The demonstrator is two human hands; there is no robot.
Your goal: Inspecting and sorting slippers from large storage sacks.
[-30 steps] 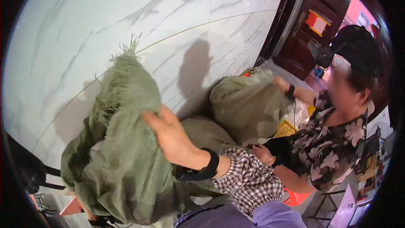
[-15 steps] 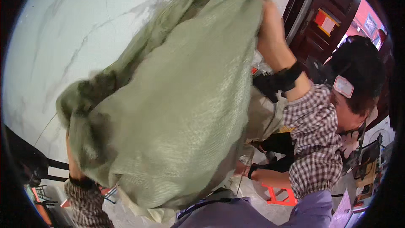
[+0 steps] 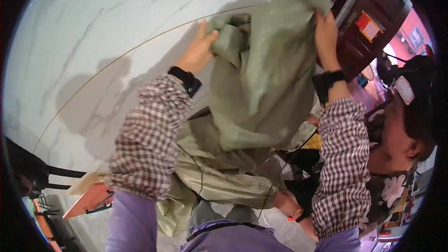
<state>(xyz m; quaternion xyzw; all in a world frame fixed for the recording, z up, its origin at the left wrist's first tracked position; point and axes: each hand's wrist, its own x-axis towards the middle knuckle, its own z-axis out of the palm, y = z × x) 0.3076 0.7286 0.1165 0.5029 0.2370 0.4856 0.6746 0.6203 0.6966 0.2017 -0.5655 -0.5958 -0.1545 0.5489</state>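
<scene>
A green woven sack (image 3: 261, 79) hangs in front of me, crumpled and raised against the pale wall. My left hand (image 3: 198, 52) is closed on its left edge, with the thumb and one finger partly showing. On its upper right edge my right hand (image 3: 327, 37) is closed, its fingertips partly hidden by the cloth. Below hangs a second, yellowish-beige woven sack (image 3: 228, 186), with its mouth spread and dark inside. A co-worker's hand (image 3: 288, 204) holds that sack's right rim. The green sack's lower end overlaps the mouth of the beige one.
The co-worker (image 3: 396, 135) leans in close on my right. A marble-patterned wall (image 3: 93, 42) stands ahead. To the right is a dark wooden door (image 3: 373, 0) with a red and yellow notice (image 3: 369, 25). An orange-red panel (image 3: 88, 200) lies low at the left.
The green sack has moved right and bunched up. My left hand has come up and inward from the lower left, uncovering the beige sack; my right hand has shifted slightly right.
</scene>
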